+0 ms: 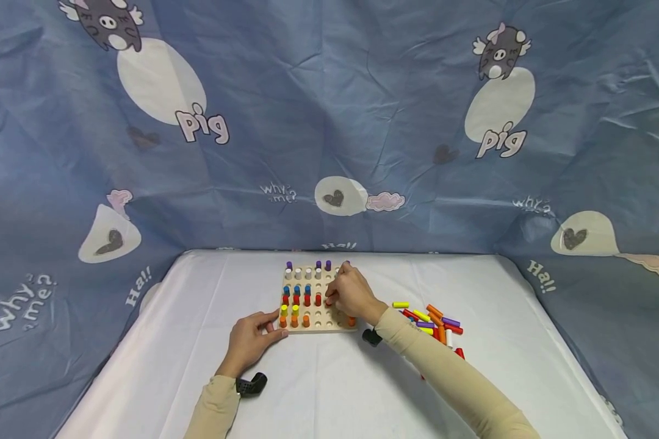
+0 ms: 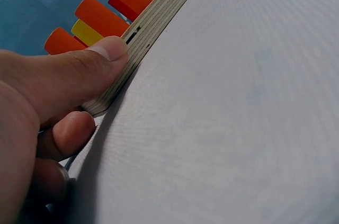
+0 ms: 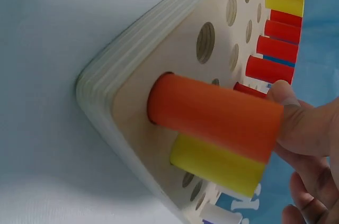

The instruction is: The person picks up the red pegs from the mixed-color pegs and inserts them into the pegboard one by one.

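Note:
A wooden pegboard (image 1: 323,328) lies on the table with coloured pegs upright in rows of holes. My left hand (image 1: 249,341) grips its near left corner; in the left wrist view the thumb (image 2: 111,49) presses the plywood edge. My right hand (image 1: 357,296) reaches over the right part of the board. Its fingertips pinch a red peg (image 3: 249,90) at the end of the red row, partly hidden by the hand. An orange peg (image 3: 217,113) and a yellow peg (image 3: 217,166) stand at the near right corner. White, blue and purple pegs occupy the farther rows.
Loose pegs (image 1: 421,315) in several colours lie in a pile right of the board, partly behind my right forearm. A white cloth covers the table (image 1: 307,390). Blue printed fabric (image 1: 329,146) hangs behind and at both sides.

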The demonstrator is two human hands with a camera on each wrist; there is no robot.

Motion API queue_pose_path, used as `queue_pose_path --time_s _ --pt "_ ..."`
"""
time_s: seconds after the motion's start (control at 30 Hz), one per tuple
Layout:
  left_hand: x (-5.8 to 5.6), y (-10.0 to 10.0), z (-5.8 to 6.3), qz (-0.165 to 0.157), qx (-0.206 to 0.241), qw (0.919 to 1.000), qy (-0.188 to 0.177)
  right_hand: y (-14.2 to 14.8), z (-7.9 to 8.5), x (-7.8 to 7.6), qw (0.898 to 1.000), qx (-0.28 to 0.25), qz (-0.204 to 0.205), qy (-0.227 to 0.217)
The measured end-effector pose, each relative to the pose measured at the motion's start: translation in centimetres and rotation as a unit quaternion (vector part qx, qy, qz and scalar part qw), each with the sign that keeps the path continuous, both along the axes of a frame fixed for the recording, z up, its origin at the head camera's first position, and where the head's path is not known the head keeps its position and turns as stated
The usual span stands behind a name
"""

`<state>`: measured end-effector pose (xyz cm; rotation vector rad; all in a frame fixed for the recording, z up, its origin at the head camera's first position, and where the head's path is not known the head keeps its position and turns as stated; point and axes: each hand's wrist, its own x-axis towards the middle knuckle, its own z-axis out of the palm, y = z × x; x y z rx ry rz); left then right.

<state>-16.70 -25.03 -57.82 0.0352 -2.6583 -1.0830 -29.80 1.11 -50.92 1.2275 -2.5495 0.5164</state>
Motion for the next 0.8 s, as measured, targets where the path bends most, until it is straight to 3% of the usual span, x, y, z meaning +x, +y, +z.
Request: queue_pose_path --time_s 0.23,0.53,0.8 --pt "0.15 0.26 0.20 0.003 0.005 0.9998 -0.020 -0.16 0.15 0.03 1.000 0.005 0.014 0.014" --pt "0.21 0.31 0.10 0.002 0.005 0.9998 -0.017 -0.50 0.40 0.02 0.999 0.040 -0.019 -0.005" --pt "0.13 0.19 0.44 0.004 0.006 0.9995 -0.029 -0.42 0.16 -0.14 1.000 -0.001 -0.002 0.008"
